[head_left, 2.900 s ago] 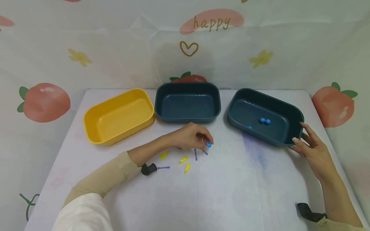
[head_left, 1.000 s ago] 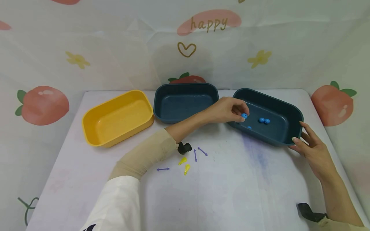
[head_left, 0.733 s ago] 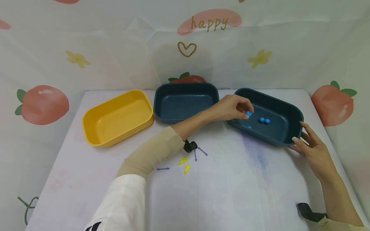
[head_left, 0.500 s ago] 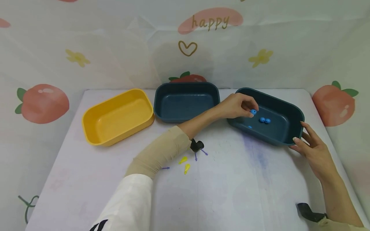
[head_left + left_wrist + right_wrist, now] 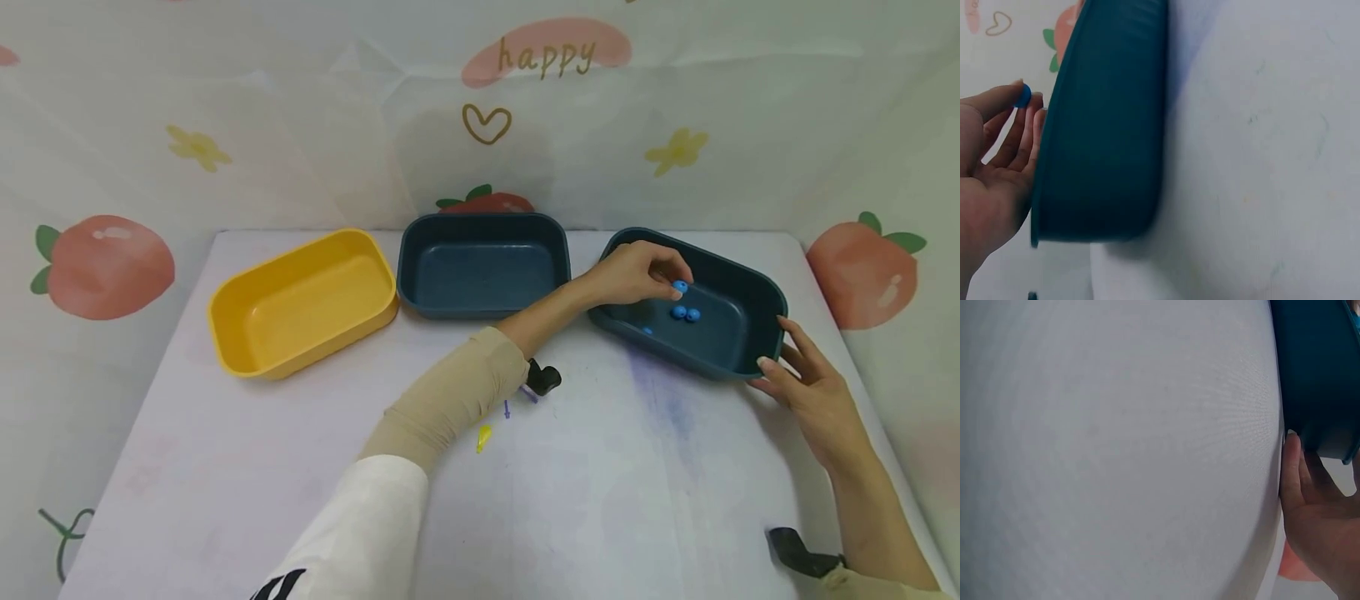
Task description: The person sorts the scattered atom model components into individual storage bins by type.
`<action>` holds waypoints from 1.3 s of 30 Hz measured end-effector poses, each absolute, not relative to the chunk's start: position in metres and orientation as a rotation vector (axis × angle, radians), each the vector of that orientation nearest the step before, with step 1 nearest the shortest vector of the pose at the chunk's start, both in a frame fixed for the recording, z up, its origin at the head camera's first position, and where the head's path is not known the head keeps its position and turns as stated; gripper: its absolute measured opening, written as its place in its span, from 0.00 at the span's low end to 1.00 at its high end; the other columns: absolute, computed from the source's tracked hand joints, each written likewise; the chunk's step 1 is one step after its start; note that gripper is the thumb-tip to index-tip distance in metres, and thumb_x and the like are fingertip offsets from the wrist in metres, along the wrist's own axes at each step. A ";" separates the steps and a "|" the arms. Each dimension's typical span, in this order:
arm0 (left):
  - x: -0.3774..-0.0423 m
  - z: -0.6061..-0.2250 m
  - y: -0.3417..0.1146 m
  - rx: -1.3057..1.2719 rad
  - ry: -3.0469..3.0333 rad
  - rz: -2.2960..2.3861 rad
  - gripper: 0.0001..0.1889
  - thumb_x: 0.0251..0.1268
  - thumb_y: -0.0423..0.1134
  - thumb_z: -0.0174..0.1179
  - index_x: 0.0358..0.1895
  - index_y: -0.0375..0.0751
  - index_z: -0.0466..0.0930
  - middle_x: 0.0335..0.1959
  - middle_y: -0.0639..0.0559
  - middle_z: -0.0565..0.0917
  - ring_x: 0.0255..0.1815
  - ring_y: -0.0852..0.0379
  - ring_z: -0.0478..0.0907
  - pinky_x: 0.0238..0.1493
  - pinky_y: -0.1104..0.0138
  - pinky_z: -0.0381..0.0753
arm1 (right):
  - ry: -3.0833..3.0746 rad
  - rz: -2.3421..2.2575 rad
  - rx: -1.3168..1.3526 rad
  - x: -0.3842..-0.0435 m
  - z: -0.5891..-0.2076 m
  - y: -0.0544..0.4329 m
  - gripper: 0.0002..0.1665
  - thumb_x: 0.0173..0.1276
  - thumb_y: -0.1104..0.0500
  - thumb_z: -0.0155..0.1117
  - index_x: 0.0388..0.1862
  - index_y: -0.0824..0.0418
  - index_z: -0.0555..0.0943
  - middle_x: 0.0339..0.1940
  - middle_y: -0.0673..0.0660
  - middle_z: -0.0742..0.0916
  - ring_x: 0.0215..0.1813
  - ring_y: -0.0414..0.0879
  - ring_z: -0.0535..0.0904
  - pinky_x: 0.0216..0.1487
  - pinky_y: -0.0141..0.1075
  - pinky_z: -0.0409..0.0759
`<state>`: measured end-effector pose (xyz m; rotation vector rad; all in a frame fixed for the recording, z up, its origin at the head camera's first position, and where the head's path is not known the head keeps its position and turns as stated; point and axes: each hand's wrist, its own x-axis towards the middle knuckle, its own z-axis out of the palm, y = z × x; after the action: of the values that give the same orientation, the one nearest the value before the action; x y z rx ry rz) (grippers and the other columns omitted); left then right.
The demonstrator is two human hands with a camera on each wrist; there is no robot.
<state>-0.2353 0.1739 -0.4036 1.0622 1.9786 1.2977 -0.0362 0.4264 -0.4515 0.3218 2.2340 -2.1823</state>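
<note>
My left hand point(image 5: 633, 273) pinches a blue bead point(image 5: 680, 286) between thumb and fingertips, above the inside of the right-hand dark blue bin point(image 5: 750, 279). In the left wrist view the bead point(image 5: 1024, 95) shows past the bin's wall point(image 5: 1104, 125). Two blue beads point(image 5: 686, 314) lie side by side on that bin's floor; another small blue piece point(image 5: 647, 331) is half hidden by its near wall. My right hand point(image 5: 821, 408) grips the bin's right end, thumb at the rim. In the right wrist view, fingers point(image 5: 1292, 472) touch the bin's outer side near the table.
A second dark blue bin point(image 5: 487, 279) stands at the back middle, with a yellow bin point(image 5: 300, 312) to its left. On the table lie a yellow drop-shaped piece point(image 5: 483, 437) and small purple rods point(image 5: 507, 409), partly covered by my left forearm.
My left hand has carried the blue bead from the table's middle rightward to over the right bin, and farther into it. The left forearm now hides several small pieces. My right hand stays put.
</note>
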 end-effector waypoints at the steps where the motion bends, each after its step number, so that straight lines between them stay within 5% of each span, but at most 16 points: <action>1: -0.235 -0.404 0.177 1.057 1.976 1.293 0.13 0.66 0.34 0.66 0.52 0.39 0.82 0.47 0.54 0.84 0.46 0.66 0.81 0.47 0.81 0.76 | 2.236 -2.176 0.324 -0.036 -0.452 0.427 0.40 0.74 0.66 0.57 0.80 0.43 0.58 0.78 0.60 0.59 0.49 0.30 0.80 0.44 0.21 0.80; 33: -0.236 -0.418 0.210 0.623 2.348 0.877 0.06 0.58 0.39 0.73 0.37 0.53 0.88 0.35 0.65 0.85 0.45 0.66 0.75 0.44 0.76 0.72 | 2.228 -2.198 0.320 -0.031 -0.445 0.422 0.40 0.74 0.67 0.57 0.80 0.45 0.59 0.73 0.61 0.63 0.50 0.32 0.82 0.46 0.23 0.80; 39: -0.234 -0.418 0.210 0.631 2.405 0.809 0.07 0.58 0.39 0.73 0.39 0.53 0.88 0.42 0.64 0.84 0.49 0.65 0.74 0.47 0.75 0.73 | 2.265 -2.153 0.341 -0.032 -0.445 0.423 0.40 0.74 0.66 0.58 0.80 0.44 0.59 0.76 0.62 0.61 0.49 0.30 0.82 0.45 0.21 0.80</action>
<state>-0.2336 0.2101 -0.4180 0.6309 2.4053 0.8085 -0.0317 0.4227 -0.4450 0.3412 2.2655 -2.1531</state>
